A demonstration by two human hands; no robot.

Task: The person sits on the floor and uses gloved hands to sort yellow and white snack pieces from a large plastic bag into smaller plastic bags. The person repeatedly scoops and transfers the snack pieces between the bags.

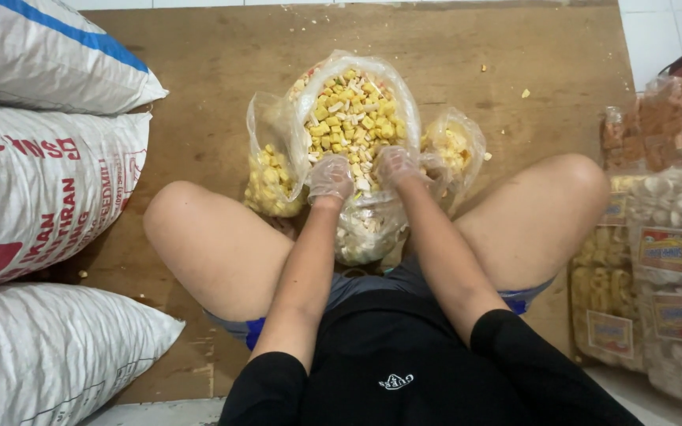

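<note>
Wooden floor point(199, 95), sacks point(33, 181) left. I see left hand point(330, 179) and right hand point(395, 166), gloved fingers curled into the big snack bag point(357, 110) (grip unclear). Thin plastic could tear, spilling pieces.

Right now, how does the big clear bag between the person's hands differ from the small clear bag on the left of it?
The big bag is taller and wider, while the small bag is low and slumped. The big bag holds mixed yellow and white pieces; the small bag holds mostly yellow ones. The gloved left hand and right hand rest on the big bag's contents, while nothing touches the small bag. Both are clear plastic, open-topped, standing on the wooden board.
</note>
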